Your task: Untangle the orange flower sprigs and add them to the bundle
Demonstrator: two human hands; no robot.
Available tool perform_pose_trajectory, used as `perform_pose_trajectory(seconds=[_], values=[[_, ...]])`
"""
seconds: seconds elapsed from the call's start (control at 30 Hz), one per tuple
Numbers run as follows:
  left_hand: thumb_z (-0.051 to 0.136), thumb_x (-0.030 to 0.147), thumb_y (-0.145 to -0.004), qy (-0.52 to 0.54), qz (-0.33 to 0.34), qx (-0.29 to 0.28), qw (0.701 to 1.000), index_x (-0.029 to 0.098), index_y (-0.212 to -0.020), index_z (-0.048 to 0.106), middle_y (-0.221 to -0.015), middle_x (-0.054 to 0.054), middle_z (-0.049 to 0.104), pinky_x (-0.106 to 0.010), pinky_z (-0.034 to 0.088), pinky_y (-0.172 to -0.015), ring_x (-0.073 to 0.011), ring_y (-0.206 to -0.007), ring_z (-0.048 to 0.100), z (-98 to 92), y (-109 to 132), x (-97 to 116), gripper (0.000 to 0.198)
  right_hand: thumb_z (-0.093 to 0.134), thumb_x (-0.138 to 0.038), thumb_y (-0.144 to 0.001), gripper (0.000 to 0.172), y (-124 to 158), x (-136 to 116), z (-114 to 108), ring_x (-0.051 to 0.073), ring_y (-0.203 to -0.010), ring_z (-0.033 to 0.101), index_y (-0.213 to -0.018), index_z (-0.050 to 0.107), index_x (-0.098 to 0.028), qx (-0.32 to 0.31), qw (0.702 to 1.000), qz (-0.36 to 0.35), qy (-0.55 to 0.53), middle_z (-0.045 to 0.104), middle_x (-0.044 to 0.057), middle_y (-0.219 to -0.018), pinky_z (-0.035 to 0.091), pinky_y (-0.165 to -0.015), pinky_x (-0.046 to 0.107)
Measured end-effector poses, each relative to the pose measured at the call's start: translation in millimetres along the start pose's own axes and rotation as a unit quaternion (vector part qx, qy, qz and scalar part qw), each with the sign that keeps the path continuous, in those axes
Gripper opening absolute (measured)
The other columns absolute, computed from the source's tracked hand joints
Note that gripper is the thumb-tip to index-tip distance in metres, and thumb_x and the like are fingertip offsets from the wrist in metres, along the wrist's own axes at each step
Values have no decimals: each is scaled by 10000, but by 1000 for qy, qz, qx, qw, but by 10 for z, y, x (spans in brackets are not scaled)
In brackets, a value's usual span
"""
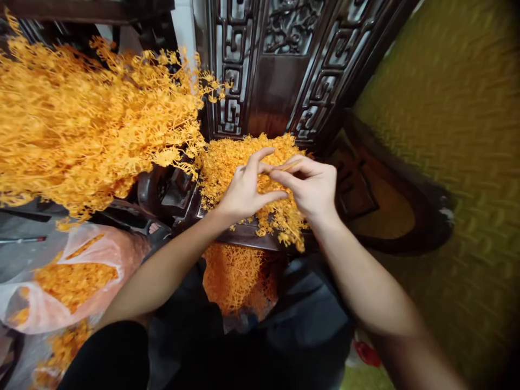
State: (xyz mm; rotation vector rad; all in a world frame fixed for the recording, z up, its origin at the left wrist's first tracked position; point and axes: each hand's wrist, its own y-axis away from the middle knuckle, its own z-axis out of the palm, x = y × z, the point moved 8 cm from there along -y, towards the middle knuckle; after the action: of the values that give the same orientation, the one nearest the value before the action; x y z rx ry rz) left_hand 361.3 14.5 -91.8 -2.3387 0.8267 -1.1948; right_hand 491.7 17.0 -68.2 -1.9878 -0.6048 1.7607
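My right hand (pixel 314 187) pinches a thin orange plastic piece (pixel 290 164) between thumb and fingers; its exact shape is partly hidden by the fingertips. Close by on the left, my left hand (pixel 247 187) has its thumb and index finger spread apart. Its other fingertips reach the end of the piece, and whether they grip it is hard to see. Beneath both hands, a pile of small orange plastic sprigs (pixel 244 151) lies on a dark carved wooden seat (pixel 260 240). Some sprigs hang over the seat's front edge below my right hand.
A large heap of orange plastic branches (pixel 101 130) fills the left side. Lower left stands a translucent pink bag (pixel 130 252) with orange pieces inside. More orange sprigs (pixel 233 271) sit below the seat, between my legs. The carved chair back (pixel 276 86) rises behind; a greenish-yellow patterned surface (pixel 447 135) lies right.
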Motion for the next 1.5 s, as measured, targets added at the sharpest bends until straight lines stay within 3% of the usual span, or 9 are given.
perform_pose_trajectory(seconds=[0.17, 0.3, 0.47, 0.63, 0.77, 1.0, 1.27, 1.4, 1.5], values=[[653, 244, -877, -54, -10, -107, 993, 213, -1024, 731, -929, -16, 774, -415, 522, -931, -193, -864, 711, -56, 1, -164, 169, 847, -393, -774, 245, -28, -133, -117, 190, -685, 594, -635, 711, -245, 19, 996, -7, 92, 684, 37, -734, 511, -672, 384], [673, 352, -881, 15, -69, -133, 989, 193, -988, 745, -838, -17, 760, -363, 553, -757, -181, -735, 677, -15, 24, -219, 206, 831, -428, -786, 300, 12, -151, -246, 207, -732, 614, -639, 652, -238, 76, 993, -18, 88, 669, 40, -750, 530, -731, 404], [715, 429, -876, 96, -84, -116, 985, 200, -1092, 666, -1079, -51, 746, -359, 570, -830, -208, -958, 696, 156, 20, -134, 318, 808, -514, -801, 362, 85, 42, -452, 178, -708, 593, -695, 604, -234, 127, 991, 24, 30, 610, 25, -749, 520, -702, 356], [772, 485, -831, 100, -105, -89, 985, 206, -1218, 527, -1156, -85, 690, -350, 570, -788, -205, -933, 686, 333, 17, -113, 536, 805, -583, -779, 406, 219, 429, -377, 124, -594, 536, -925, 645, -240, 29, 977, 186, -103, 583, -25, -710, 467, -585, 284], [633, 469, -952, 77, -83, -83, 990, 203, -1210, 577, -1159, -86, 707, -373, 564, -870, -200, -973, 691, 409, -8, -24, 375, 842, -514, -768, 365, 268, 457, -460, 104, -560, 523, -858, 657, -213, 34, 977, 192, -92, 588, -35, -648, 447, -562, 254], [511, 315, -1033, 17, 29, 74, 997, 227, -1153, 714, -1092, -56, 752, -376, 525, -961, -168, -1037, 672, -24, -52, 186, 252, 832, -504, -786, 337, 220, 417, -524, 121, -600, 576, -819, 653, -221, 57, 974, 187, -117, 624, -17, -684, 505, -570, 270], [602, 250, -942, -85, 75, -51, 992, 243, -949, 727, -1264, -20, 736, -506, 382, -1111, -241, -1258, 573, -93, -5, 198, 126, 863, -516, -740, 413, 122, 492, -435, 128, -626, 657, -822, 585, -222, 112, 969, 171, -137, 681, -18, -744, 564, -666, 293], [678, 374, -923, -87, 12, -25, 996, 220, -703, 701, -1226, -25, 743, -534, 390, -1080, -266, -1216, 573, -277, -30, 145, 270, 858, -521, -749, 414, 130, 498, -201, 135, -621, 663, -802, 596, -205, 49, 978, 187, -77, 698, 4, -676, 516, -626, 272], [740, 365, -884, -102, 10, -2, 995, 214, -741, 682, -1279, -43, 714, -532, 378, -1101, -275, -1258, 562, -371, -51, 154, 216, 849, -541, -750, 416, 147, 456, -38, 138, -606, 647, -792, 605, -206, 8, 980, 187, -60, 701, 10, -674, 502, -595, 276]])
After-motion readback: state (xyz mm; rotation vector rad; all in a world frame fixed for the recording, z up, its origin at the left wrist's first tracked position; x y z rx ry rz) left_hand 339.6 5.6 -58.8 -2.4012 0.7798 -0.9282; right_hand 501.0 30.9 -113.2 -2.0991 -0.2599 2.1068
